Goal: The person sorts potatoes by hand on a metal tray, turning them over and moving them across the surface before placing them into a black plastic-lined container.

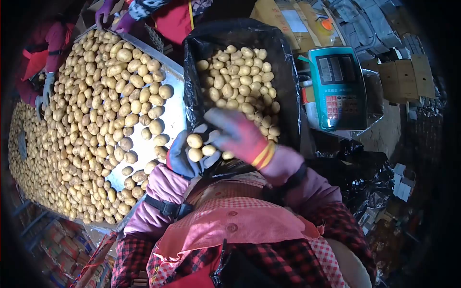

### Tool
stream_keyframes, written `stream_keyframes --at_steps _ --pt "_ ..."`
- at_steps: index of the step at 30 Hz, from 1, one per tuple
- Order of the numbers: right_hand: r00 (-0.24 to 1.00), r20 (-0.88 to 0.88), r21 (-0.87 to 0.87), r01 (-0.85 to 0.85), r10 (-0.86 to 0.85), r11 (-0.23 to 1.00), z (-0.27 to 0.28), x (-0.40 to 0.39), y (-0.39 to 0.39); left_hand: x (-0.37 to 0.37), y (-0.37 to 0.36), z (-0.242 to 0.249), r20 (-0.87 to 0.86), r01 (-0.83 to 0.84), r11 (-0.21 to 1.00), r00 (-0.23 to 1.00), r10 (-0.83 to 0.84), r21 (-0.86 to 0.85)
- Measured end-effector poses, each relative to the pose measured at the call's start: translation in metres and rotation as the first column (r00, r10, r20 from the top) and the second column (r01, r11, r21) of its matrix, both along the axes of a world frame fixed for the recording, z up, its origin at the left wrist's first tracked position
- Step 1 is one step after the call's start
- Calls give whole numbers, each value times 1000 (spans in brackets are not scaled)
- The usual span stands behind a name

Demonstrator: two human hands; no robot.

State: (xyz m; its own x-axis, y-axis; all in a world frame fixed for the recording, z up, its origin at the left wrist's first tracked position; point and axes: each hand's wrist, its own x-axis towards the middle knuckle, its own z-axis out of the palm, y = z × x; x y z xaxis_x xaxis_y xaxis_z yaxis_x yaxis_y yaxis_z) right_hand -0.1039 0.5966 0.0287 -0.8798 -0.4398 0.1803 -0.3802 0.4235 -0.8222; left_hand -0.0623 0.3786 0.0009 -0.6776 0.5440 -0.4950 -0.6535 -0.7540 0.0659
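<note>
My left hand [185, 156], in a grey-blue glove, is cupped at the near left corner of a box lined with black plastic [192, 91]. Several potatoes [195, 141] rest in and against its fingers. My right hand [235, 134], in a grey and red glove with a yellow cuff, reaches over the near part of the box. Motion smears its fingers, so whether they grip anything is hidden. Beyond it, a heap of pale potatoes [240, 72] lies inside the box.
To the left, a metal table [173, 105] bears a wide spread of potatoes. A teal digital scale [336, 86] stands right of the box. Other people's gloved hands [113, 19] work at the table's far and left edges. Cardboard [408, 77] lies at the right.
</note>
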Motion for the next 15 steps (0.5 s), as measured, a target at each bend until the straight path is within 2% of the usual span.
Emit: stream_keyframes --at_steps 1,2,3,4,6,7,8,9,12,13,15 --pt "874 483 -337 248 -60 908 -11 -8 17 2 -2 6 110 -22 1000 994 21 6" --pt "891 345 -107 350 -295 931 -41 -31 49 7 -11 -2 168 -24 998 986 13 65" --pt "880 207 34 431 -428 902 -69 -53 76 12 -16 -7 144 -19 996 990 6 87" --pt "818 219 347 445 -533 826 -91 -78 100 14 -19 -9 116 -12 994 993 -1 108" --pt "779 227 680 303 -584 668 -132 -117 121 15 -16 -6 66 -33 994 998 26 100" --pt "794 184 751 267 -579 605 -162 -123 123 18 -17 -4 45 -45 995 998 41 90" --pt "812 141 813 232 -566 534 -183 -125 119 18 -21 -3 37 -20 1000 999 20 10" --pt "745 256 868 103 -616 485 -150 -131 98 19 -26 -5 21 -18 1000 1000 18 15" --pt "753 283 880 42 -594 473 -148 -138 103 26 -35 -2 26 -19 1000 999 19 9" --pt "763 314 860 23 -565 510 -150 -142 113 28 -37 0 33 -20 1000 999 20 1" --pt "775 303 870 11 -554 492 -157 -145 107 28 -35 -1 36 34 999 999 -35 27"
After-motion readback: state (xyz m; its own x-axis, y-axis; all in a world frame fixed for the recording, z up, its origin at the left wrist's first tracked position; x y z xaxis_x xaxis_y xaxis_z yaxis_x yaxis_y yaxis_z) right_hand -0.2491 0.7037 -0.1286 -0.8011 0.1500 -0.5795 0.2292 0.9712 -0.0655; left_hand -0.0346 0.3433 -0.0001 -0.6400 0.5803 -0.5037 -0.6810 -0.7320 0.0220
